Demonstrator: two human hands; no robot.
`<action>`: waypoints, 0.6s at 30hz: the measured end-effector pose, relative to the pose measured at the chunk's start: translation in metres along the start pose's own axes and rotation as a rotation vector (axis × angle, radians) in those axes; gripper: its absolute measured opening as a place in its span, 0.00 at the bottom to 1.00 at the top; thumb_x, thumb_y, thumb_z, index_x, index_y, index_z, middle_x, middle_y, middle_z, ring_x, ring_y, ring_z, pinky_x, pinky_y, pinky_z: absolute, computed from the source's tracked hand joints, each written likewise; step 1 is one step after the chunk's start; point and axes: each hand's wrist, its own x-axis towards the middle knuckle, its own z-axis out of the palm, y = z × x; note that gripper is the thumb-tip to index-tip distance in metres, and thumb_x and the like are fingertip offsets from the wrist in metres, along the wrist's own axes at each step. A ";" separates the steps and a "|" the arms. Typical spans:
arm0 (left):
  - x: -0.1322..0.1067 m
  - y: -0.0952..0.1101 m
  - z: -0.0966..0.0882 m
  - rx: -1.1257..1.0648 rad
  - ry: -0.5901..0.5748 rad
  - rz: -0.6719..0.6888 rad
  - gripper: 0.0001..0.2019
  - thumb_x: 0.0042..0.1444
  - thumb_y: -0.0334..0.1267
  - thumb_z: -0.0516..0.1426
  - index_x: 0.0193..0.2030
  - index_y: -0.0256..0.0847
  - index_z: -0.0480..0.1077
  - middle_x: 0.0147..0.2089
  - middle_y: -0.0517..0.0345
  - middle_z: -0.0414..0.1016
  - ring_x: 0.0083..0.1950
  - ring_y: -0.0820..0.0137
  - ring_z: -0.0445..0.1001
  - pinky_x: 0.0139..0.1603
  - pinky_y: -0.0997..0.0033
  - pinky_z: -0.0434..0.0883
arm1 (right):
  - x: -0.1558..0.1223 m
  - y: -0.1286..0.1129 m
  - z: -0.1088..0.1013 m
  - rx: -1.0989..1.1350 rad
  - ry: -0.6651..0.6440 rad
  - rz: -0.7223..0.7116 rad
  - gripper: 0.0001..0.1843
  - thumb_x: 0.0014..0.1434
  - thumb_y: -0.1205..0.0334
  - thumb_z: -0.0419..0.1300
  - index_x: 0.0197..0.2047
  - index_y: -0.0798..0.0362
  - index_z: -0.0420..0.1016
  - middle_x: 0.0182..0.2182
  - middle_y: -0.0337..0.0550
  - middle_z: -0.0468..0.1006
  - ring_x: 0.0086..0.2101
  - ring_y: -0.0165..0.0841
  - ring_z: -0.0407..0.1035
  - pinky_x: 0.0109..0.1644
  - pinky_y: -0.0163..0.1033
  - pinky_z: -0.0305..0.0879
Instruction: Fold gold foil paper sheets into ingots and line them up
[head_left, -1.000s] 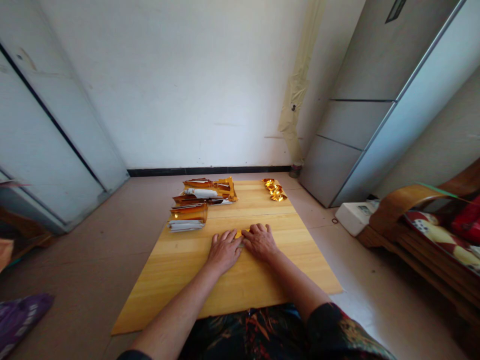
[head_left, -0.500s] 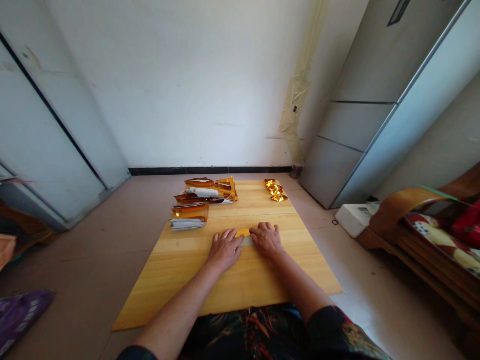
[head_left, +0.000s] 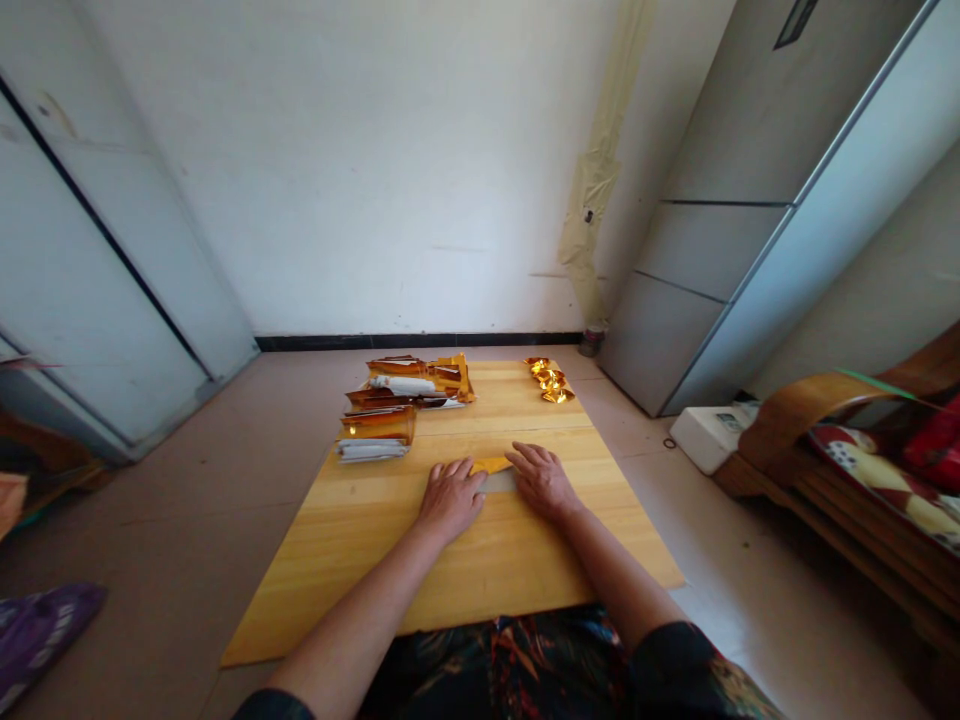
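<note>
Your smooth wooden tabletop point(head_left: 322, 570) carries stacked glossy gold foil packets point(head_left: 397, 400). Your left hand point(head_left: 451, 500) and right hand point(head_left: 543, 482), grips spread flat, touch either side of a folded gold-and-silver foil paper point(head_left: 491, 470), its long axis running crosswise.

My left hand point(head_left: 450, 503) and right hand point(head_left: 543, 482) make two, both on two boards point(head_left: 352, 540) laid edge to edge. Between my hands lies one gold strip point(head_left: 491, 465). Farther off I count one heap of packets point(head_left: 405, 395), one gold cluster point(head_left: 550, 380), one white box point(head_left: 709, 435) and one fridge point(head_left: 720, 220).
</note>
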 end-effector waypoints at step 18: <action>0.020 0.005 -0.013 -0.058 -0.124 0.137 0.10 0.56 0.30 0.52 0.37 0.40 0.75 0.42 0.51 0.72 0.47 0.65 0.68 0.49 0.66 0.66 | -0.003 -0.004 0.006 0.065 -0.048 -0.132 0.17 0.59 0.54 0.58 0.52 0.43 0.73 0.52 0.43 0.72 0.51 0.38 0.61 0.53 0.46 0.54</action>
